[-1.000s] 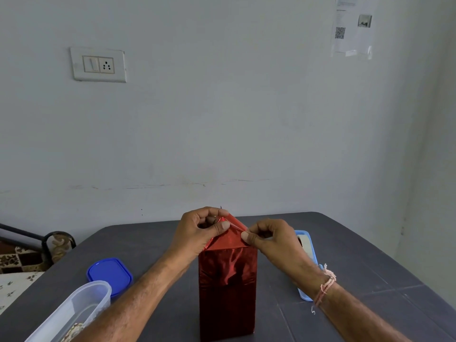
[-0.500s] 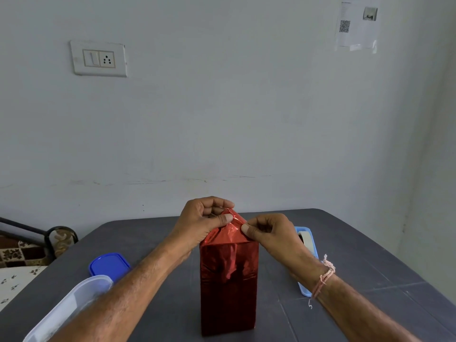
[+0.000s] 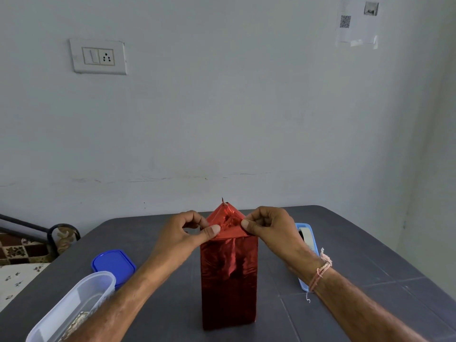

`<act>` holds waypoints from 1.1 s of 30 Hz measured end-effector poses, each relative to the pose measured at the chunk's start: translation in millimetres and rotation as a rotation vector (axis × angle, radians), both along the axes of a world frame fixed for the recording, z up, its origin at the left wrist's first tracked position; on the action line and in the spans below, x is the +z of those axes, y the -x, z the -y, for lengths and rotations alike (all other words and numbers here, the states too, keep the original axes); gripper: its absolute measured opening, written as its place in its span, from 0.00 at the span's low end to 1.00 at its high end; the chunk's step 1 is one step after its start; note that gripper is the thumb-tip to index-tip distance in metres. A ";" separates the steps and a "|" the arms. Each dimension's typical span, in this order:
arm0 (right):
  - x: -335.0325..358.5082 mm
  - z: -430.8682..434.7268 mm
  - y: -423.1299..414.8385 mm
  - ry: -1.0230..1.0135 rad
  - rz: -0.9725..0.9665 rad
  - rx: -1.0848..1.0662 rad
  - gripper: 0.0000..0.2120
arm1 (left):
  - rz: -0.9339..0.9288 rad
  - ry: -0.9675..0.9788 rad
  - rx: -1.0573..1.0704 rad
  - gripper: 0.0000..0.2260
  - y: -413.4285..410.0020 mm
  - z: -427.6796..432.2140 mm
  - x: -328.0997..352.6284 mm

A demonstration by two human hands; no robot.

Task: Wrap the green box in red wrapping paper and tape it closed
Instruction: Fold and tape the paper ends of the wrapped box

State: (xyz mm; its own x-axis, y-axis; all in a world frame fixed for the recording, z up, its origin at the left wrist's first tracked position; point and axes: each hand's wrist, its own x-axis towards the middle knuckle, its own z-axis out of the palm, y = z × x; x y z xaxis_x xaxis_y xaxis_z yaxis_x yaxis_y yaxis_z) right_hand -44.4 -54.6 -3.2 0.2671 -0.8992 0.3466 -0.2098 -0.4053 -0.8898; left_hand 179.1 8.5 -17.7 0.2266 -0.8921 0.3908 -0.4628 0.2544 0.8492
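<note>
A tall box covered in shiny red wrapping paper (image 3: 228,280) stands upright on the dark grey table (image 3: 357,255), near its front middle. No green shows; the paper hides the box. At the top the paper rises into a pointed triangular flap (image 3: 225,219). My left hand (image 3: 183,234) pinches the flap's left lower corner with thumb and fingers. My right hand (image 3: 270,227) pinches the right lower corner. A roll of tape (image 3: 306,234) lies in a light blue tray behind my right wrist.
A clear plastic container (image 3: 71,307) sits at the front left, with a blue lid (image 3: 114,265) behind it. The light blue tray (image 3: 302,285) lies right of the box. A wall stands beyond the table's far edge. A chair back (image 3: 56,233) shows at left.
Both hands have slid outward and down from the flap's peak to its lower corners. The pointed top of the paper now stands uncovered between them.
</note>
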 end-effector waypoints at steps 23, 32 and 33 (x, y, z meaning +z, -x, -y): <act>-3.6 3.4 -6.0 0.063 -0.074 -0.104 0.08 | -0.328 -0.131 -0.145 0.07 5.8 12.0 5.9; -6.0 6.9 -10.2 0.088 -0.146 -0.163 0.07 | -0.288 -0.130 -0.114 0.08 6.2 21.3 4.8; -6.2 6.9 -10.2 0.096 -0.152 -0.163 0.07 | -0.287 -0.131 -0.110 0.08 6.0 23.0 3.9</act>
